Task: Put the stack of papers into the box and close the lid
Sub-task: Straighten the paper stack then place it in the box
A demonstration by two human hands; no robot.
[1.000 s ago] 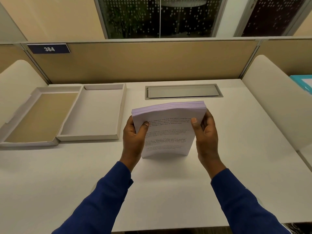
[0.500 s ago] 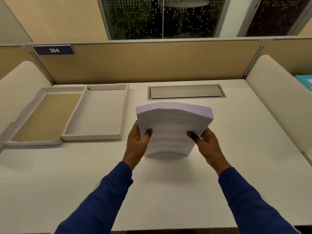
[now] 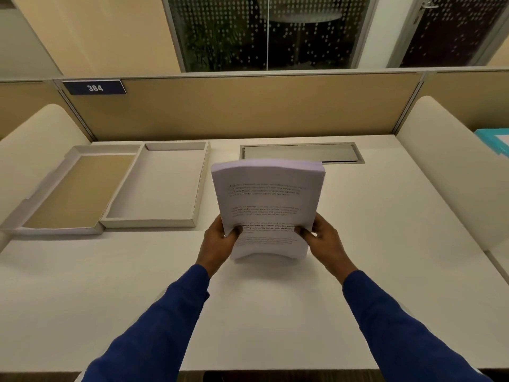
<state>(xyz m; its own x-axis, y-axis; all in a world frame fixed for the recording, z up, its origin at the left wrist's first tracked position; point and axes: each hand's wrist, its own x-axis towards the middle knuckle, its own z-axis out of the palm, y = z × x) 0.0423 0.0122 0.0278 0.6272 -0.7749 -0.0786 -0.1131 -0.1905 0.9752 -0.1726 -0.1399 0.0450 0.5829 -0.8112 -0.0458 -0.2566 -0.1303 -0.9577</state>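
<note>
Gripping the stack of papers (image 3: 268, 208) upright above the middle of the white worktop (image 3: 275, 312), left hand (image 3: 220, 244) and right hand (image 3: 322, 239) pinching its lower side edges, thumbs lying across the printed front page. Bowing slightly along the bottom edge. Lying open at the far left, the box (image 3: 162, 186) with the lid (image 3: 66, 194) touching its left side, both shallow and holding nothing. Sitting flush behind the papers, a grey cable hatch (image 3: 303, 153). Enclosing the back, a tan partition (image 3: 248, 106) bearing a blue plate (image 3: 95, 87) reading 384; beyond, dotted glass (image 3: 270, 31).
</note>
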